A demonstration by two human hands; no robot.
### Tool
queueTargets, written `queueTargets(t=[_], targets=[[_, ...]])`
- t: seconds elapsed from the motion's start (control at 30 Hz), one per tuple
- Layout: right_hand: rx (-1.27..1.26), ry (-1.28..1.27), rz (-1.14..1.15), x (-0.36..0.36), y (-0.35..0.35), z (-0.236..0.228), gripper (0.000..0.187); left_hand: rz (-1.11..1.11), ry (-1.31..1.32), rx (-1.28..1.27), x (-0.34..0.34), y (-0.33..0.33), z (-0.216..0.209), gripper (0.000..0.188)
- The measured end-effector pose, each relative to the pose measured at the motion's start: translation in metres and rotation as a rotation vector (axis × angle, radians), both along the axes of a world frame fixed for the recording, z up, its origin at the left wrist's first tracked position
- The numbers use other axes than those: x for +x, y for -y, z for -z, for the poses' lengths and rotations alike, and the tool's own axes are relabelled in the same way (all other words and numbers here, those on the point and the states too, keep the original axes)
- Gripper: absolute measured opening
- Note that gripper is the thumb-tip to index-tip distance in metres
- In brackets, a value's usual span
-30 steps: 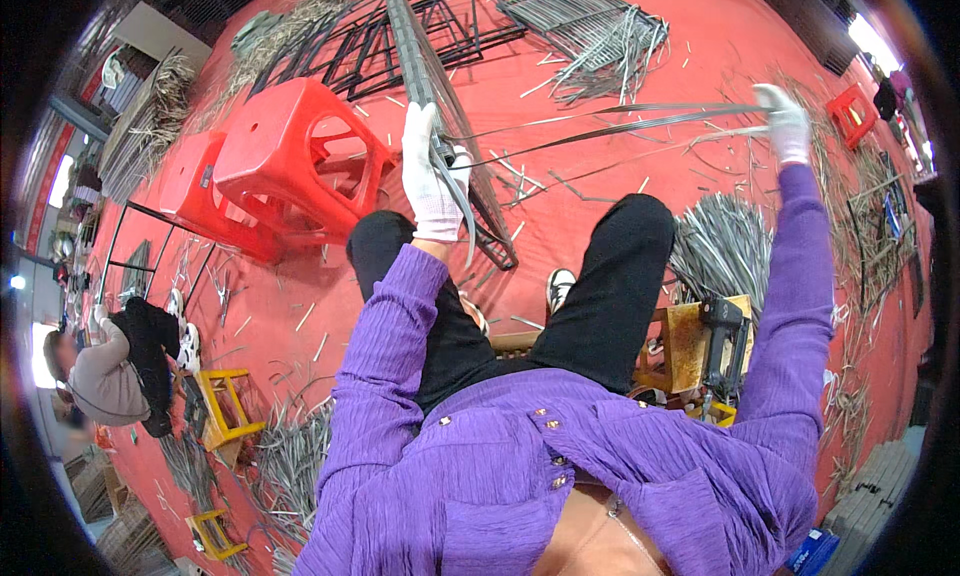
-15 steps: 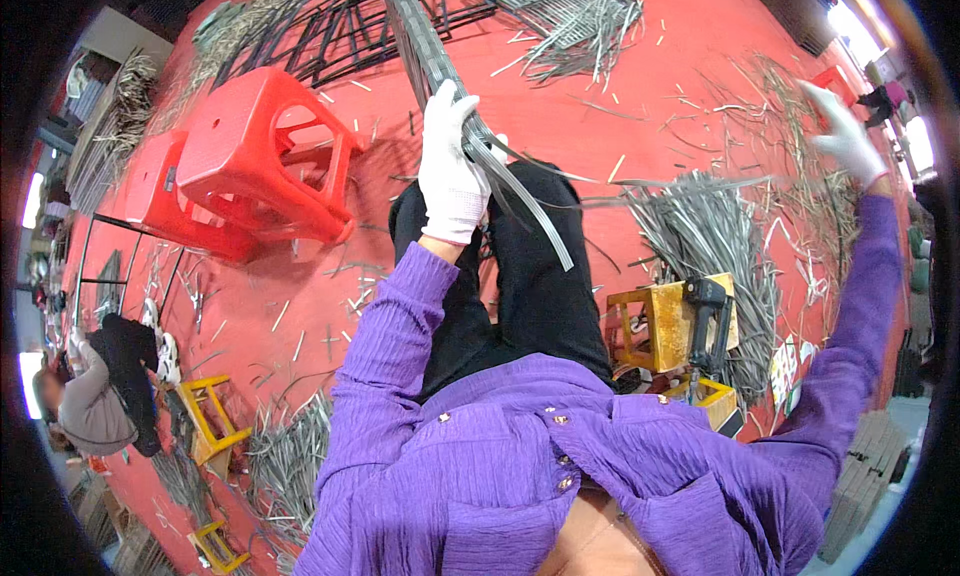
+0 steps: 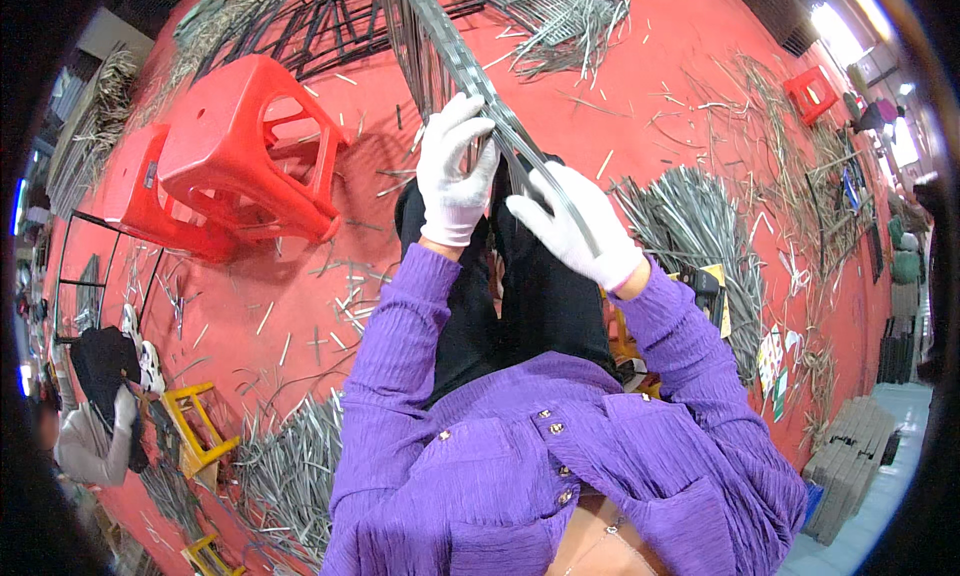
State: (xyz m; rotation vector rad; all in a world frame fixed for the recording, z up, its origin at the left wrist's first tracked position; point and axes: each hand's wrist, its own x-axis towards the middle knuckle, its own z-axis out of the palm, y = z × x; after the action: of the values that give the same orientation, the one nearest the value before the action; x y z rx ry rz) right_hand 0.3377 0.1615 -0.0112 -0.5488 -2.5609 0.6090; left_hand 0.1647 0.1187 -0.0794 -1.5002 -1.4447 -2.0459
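A long, narrow grey woven frame piece comes down from the top of the view toward my lap, with loose flat strips trailing from its near end. My left hand, in a white glove, is closed at the piece's left edge, its fingers bent and partly behind it. My right hand, also gloved, is at the trailing strips, with thumb and fingers apart. The strips run across this hand; its fingertips are partly hidden under them.
Red plastic stools stand on the left. Bundles of grey strips lie to my right and at lower left. Dark metal frames are at the far side. A small yellow stool and another person are at left.
My right hand has come in from far out on the right to the strips near my left hand. The woven piece has shifted slightly, and the left fingers have changed position on it.
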Motion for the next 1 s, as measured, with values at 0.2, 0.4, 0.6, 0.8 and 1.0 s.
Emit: queueTargets(t=[0.2, 0.4, 0.6, 0.8, 1.0], targets=[[0.418, 0.066, -0.005, 0.020, 0.025, -0.035, 0.015, -0.184, -0.143, 0.158, 0.008, -0.022, 0.008, 0.031], [0.144, -0.090, -0.199, 0.010, 0.012, -0.062, 0.020, -0.237, -0.111, 0.201, 0.011, -0.037, 0.016, 0.023], [-0.339, -0.314, -0.561, -0.022, -0.011, -0.069, 0.015, -0.343, -0.097, 0.151, 0.018, -0.044, 0.017, 0.030], [-0.707, -0.396, -0.567, -0.027, 0.006, -0.056, 0.014, -0.344, 0.037, 0.080, 0.024, -0.042, 0.017, 0.026], [-0.117, -0.339, -0.110, 0.006, 0.039, -0.056, 0.014, -0.434, -0.224, 0.212, 0.013, -0.044, 0.012, 0.030]])
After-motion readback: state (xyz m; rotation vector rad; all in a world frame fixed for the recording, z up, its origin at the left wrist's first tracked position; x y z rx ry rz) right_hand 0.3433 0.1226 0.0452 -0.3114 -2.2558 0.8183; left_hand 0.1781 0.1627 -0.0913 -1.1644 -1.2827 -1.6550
